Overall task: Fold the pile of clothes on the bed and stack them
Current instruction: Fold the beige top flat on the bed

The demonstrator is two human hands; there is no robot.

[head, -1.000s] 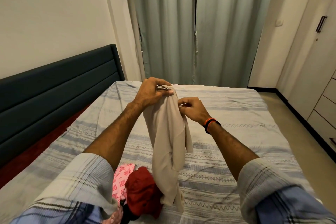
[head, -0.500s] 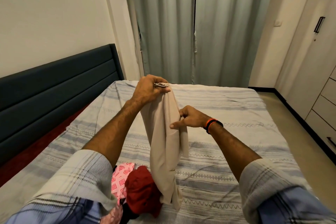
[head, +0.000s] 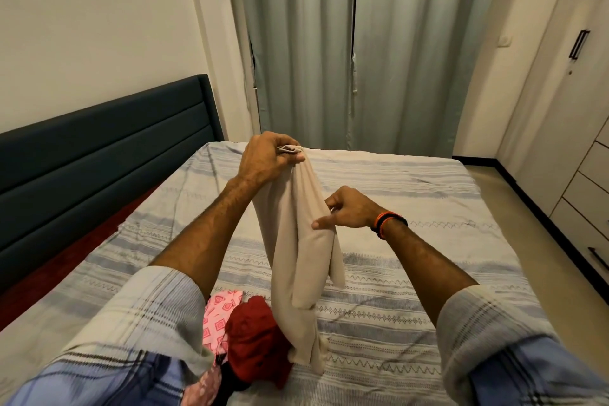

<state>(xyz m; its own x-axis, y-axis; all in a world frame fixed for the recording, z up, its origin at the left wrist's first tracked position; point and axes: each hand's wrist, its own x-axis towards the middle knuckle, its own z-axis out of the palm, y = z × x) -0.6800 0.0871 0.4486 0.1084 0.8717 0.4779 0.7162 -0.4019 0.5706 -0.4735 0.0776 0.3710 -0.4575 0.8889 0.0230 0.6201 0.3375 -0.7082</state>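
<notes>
A beige garment (head: 296,260) hangs in the air above the bed, its lower end touching the sheet. My left hand (head: 263,158) grips its top edge, bunched in the fist. My right hand (head: 349,211) is lower and to the right, pinching the cloth's right side with the thumb pointing left across it. Below my left sleeve lies the pile: a crumpled red garment (head: 253,339) and a pink patterned one (head: 216,313), partly hidden by my arm.
The bed (head: 412,208) has a blue-grey striped sheet and a dark padded headboard (head: 99,148) on the left. Grey-green curtains (head: 346,49) hang behind it. A wardrobe with drawers (head: 583,175) lines the right wall beside a strip of floor.
My right hand slid down the beige garment's right side from near the top to its middle. My left hand kept its grip and rose slightly.
</notes>
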